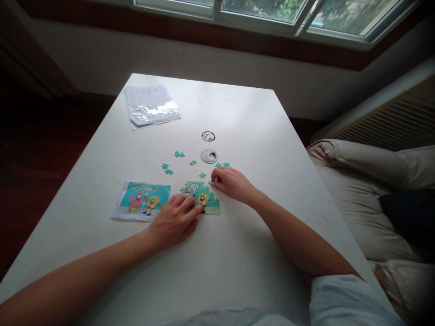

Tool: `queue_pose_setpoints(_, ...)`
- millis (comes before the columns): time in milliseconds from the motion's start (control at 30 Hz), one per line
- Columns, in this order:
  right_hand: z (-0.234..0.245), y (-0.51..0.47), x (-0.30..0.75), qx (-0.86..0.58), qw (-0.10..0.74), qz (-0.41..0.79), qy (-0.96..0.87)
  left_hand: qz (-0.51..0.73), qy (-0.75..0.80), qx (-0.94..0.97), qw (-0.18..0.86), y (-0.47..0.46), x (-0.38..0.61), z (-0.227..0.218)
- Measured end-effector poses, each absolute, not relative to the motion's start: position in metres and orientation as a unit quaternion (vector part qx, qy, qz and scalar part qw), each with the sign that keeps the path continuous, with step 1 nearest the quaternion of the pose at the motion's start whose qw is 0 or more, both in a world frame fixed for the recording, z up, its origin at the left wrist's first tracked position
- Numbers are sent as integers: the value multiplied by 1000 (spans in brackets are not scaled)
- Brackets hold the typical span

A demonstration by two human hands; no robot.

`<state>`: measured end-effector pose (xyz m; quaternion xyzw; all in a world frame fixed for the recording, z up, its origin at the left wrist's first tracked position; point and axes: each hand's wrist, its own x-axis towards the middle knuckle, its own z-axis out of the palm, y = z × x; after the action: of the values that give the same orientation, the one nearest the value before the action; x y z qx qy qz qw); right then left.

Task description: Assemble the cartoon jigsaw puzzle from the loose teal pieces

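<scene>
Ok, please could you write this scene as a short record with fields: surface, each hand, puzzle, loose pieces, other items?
Surface: white table
Left hand: over the lower left part of the puzzle
Right hand: fingertips at a small teal piece by the puzzle's upper right; grip unclear
Puzzle state: partly joined, cartoon figures showing, top edge uneven
Loose pieces: several, teal, scattered beyond the puzzle
Printed picture: left of the puzzle, similar cartoon figures
Plastic-covered papers: far left corner of the table
</scene>
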<state>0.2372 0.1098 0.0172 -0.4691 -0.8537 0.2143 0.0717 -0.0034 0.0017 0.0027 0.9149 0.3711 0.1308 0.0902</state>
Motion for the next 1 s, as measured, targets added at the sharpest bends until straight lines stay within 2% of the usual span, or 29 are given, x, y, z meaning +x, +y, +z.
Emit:
queue_pose_setpoints(167,32,119,250,-491,73,229,-837,139,368,915,91,2,-4,2)
queue_pose_setpoints(300,57,130,271,-541,106,185,-814,150,359,916,96,2,-4,3)
queue_pose_setpoints(467,73,134,293,-536,0,196,-821,157,360,914,96,1,-4,2)
queue_pose_setpoints(667,60,131,293,-479,-93,213,-846,150,359,916,95,2,-5,1)
queue_pose_setpoints(1000,47,128,279,-448,-85,197,-868,147,362,916,96,1,-4,3)
